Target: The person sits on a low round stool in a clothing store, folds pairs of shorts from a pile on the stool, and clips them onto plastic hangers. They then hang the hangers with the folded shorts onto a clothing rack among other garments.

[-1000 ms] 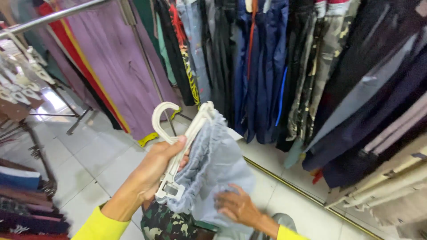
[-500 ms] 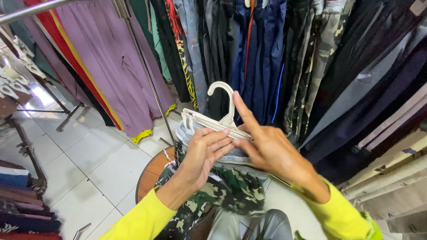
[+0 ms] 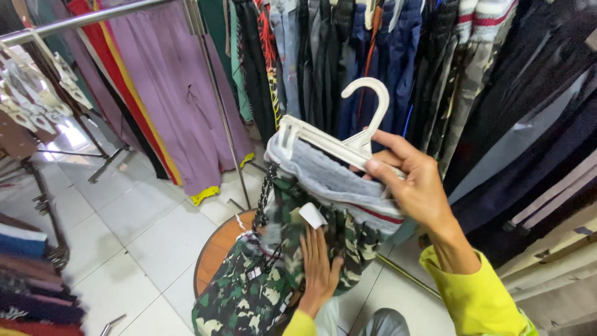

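The right hand (image 3: 418, 186) has its grip closed on the neck of a white hanger (image 3: 339, 134), which carries folded grey trousers (image 3: 339, 180) just in front of the crowded clothes rail (image 3: 385, 56). There is little room behind it; open tiled floor (image 3: 124, 218) lies to the left. The left hand (image 3: 318, 267) lies flat, fingers spread, on camouflage trousers (image 3: 261, 274) draped over a round wooden stool (image 3: 214, 249), gripping nothing. The stool is mostly covered, and the left wrist is cut off at the bottom edge. Half a second ago both hands were on the hanger; the left has since dropped to the camouflage cloth.
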